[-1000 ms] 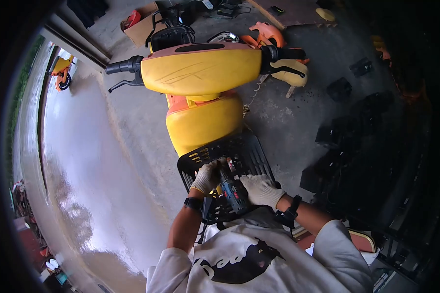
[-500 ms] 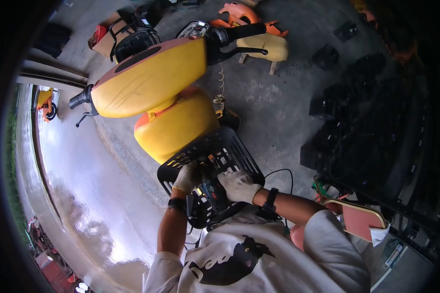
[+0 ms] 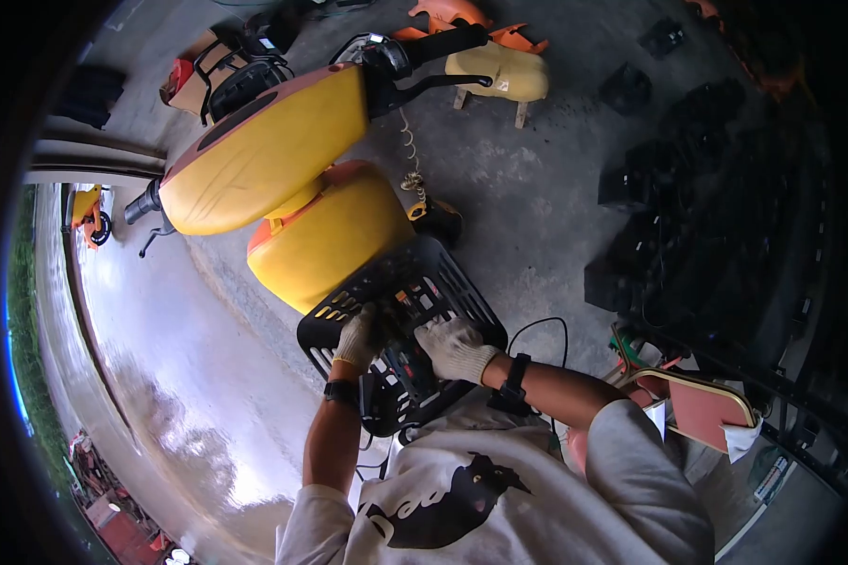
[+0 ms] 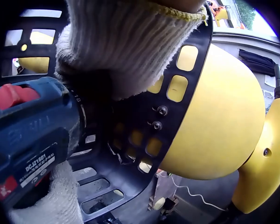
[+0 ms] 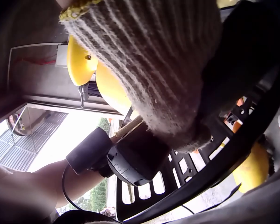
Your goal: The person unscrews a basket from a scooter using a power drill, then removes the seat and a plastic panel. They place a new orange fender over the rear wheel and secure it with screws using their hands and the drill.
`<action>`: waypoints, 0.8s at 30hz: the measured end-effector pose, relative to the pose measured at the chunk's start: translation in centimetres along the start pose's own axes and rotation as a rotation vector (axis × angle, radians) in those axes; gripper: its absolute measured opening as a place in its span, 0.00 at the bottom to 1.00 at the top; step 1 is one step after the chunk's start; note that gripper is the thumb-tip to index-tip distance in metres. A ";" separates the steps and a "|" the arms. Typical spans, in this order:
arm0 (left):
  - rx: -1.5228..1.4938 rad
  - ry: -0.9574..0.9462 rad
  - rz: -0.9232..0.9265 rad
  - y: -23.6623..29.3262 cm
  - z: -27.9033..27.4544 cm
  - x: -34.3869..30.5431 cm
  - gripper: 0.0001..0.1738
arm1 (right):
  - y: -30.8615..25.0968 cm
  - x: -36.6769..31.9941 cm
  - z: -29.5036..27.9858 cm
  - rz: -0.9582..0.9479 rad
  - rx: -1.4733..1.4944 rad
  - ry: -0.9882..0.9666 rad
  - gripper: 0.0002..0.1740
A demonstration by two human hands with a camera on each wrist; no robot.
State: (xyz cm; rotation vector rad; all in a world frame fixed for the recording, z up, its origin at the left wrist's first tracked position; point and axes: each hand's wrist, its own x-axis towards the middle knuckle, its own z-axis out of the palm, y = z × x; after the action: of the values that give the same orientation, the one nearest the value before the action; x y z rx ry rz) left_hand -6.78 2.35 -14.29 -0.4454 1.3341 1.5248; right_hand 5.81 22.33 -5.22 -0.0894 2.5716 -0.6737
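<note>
In the head view, a blue power drill (image 3: 412,369) lies in the black slotted basket (image 3: 485,315) on the yellow scooter front. The gloved left hand (image 3: 356,341) is curled round the drill's front end; its fingertips are lost in shadow. From the right, the gloved right hand (image 3: 457,348) grips the drill's handle. The left wrist view has the drill body (image 4: 37,126) close up, with a red switch on top, and two screws (image 4: 162,111) in the basket wall. The right wrist view shows the right hand (image 5: 154,65) above the basket; its fingers are mostly hidden.
Yellow handlebar cover (image 3: 273,146) and front panel (image 3: 330,235) stand beyond the basket. A coiled cord (image 3: 410,155) hangs to their right. Black parts (image 3: 627,179) lie on the floor at the right, near a pink padded panel (image 3: 707,410). A yellow cover (image 3: 499,73) rests on blocks.
The head view has turned, so the scooter front appears farther left and tilted, with more floor on the right. Both hands stay at the drill in the basket.
</note>
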 end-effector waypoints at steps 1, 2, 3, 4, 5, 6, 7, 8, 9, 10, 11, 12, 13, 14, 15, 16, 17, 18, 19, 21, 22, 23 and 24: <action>0.006 0.001 0.015 -0.2 -0.1 0.0 0.28 | 0.1 0.1 0.3 -0.004 -0.003 0.000 0.17; 0.013 0.003 0.030 -0.4 -0.2 0.0 0.28 | 0.2 0.3 0.5 -0.009 -0.006 0.001 0.17; -0.005 -0.020 0.064 -0.6 -0.2 -0.3 0.29 | 0.3 0.4 0.8 -0.018 -0.009 0.013 0.17; -0.023 -0.043 0.098 -0.6 -0.1 -0.5 0.29 | 0.4 0.4 1.0 -0.027 -0.012 0.025 0.17; -0.042 -0.025 0.079 -0.6 0.0 -0.4 0.29 | 0.5 0.5 1.2 -0.034 -0.015 0.036 0.17; -0.061 -0.007 0.059 -0.6 0.1 -0.3 0.29 | 0.4 0.5 1.2 -0.031 -0.016 0.034 0.17; -0.081 0.011 0.040 -0.6 0.2 -0.2 0.29 | 0.4 0.5 1.2 -0.029 -0.019 0.031 0.17; -0.113 0.010 0.043 -0.7 0.3 -0.2 0.28 | 0.3 0.5 1.2 -0.028 -0.021 0.029 0.17; -0.146 0.011 0.047 -0.8 0.2 -0.2 0.28 | 0.2 0.4 1.1 -0.024 -0.018 0.027 0.17; -0.178 0.010 0.050 -1.0 0.2 -0.2 0.27 | 0.0 0.3 0.9 -0.019 -0.015 0.025 0.17; -0.204 0.020 0.047 -1.1 0.1 -0.1 0.26 | -0.1 0.3 0.8 -0.014 -0.013 0.023 0.17; -0.229 0.030 0.043 -1.0 0.2 -0.1 0.26 | 0.0 0.3 0.9 -0.018 -0.021 0.026 0.17; -0.254 0.039 0.039 -1.0 0.2 0.0 0.25 | 0.1 0.4 1.1 -0.021 -0.029 0.028 0.16; -0.282 0.024 0.042 -1.1 0.2 0.0 0.24 | 0.1 0.4 1.3 -0.024 -0.037 0.030 0.16; -0.310 0.009 0.046 -1.0 0.4 -0.1 0.23 | 0.1 0.4 1.4 -0.028 -0.045 0.039 0.16; -0.338 -0.006 0.050 -0.9 0.5 -0.2 0.22 | 0.2 0.4 1.4 -0.032 -0.054 0.048 0.16; -0.364 -0.023 0.052 -1.1 0.2 0.0 0.21 | 0.2 0.4 1.4 -0.037 -0.063 0.058 0.16; -0.390 -0.039 0.054 -1.5 -0.2 0.2 0.20 | 0.2 0.4 1.4 -0.032 -0.061 0.047 0.16; -0.416 -0.055 0.057 -1.9 -0.7 0.5 0.20 | 0.2 0.5 1.3 -0.028 -0.060 0.037 0.16; -0.407 -0.022 0.015 -2.0 -1.3 1.1 0.19 | 0.2 0.6 1.2 -0.021 -0.058 0.025 0.16; -0.403 -0.004 -0.005 -1.8 -1.4 1.3 0.18 | 0.2 0.8 1.2 -0.018 -0.059 0.023 0.16; -0.392 0.040 -0.006 -1.8 -1.5 1.6 0.18 | 0.3 0.9 1.3 -0.016 -0.060 0.020 0.16; -0.381 0.083 -0.009 -1.6 -1.0 1.4 0.18 | 0.3 1.1 1.4 -0.016 -0.066 0.008 0.16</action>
State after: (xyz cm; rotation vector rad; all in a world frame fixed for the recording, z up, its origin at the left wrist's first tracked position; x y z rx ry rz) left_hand -6.36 1.87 -16.59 -0.7595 1.0999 1.7746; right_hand 5.51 21.78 -6.84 -0.1293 2.6038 -0.5956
